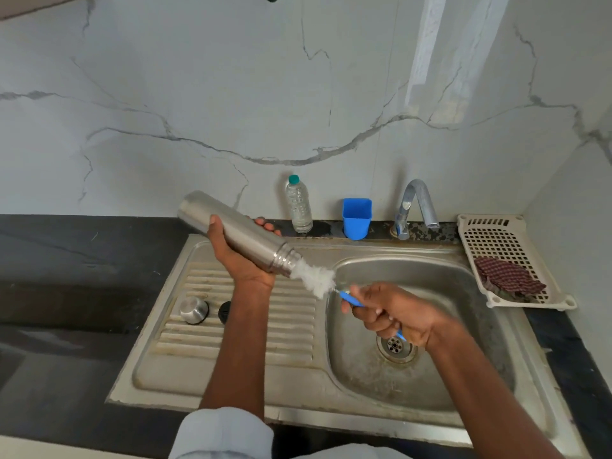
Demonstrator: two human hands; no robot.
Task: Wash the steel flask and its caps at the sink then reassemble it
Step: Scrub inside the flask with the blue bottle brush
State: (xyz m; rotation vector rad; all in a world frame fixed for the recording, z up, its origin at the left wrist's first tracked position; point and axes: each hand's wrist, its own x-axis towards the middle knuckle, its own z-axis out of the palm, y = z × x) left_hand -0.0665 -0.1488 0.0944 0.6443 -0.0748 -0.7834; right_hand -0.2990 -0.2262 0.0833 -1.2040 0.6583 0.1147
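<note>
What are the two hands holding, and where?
Left hand grips the steel flask round its body; right hand grips the bottle brush by its blue handle.

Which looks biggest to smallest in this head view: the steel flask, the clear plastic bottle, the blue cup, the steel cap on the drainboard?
1. Steel flask, though it is held nearer the camera.
2. Clear plastic bottle.
3. Blue cup.
4. Steel cap, close to the cup, so that ranking is unsure.

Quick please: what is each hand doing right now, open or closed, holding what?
Left hand: closed, holding the flask.
Right hand: closed, holding the brush.
</note>
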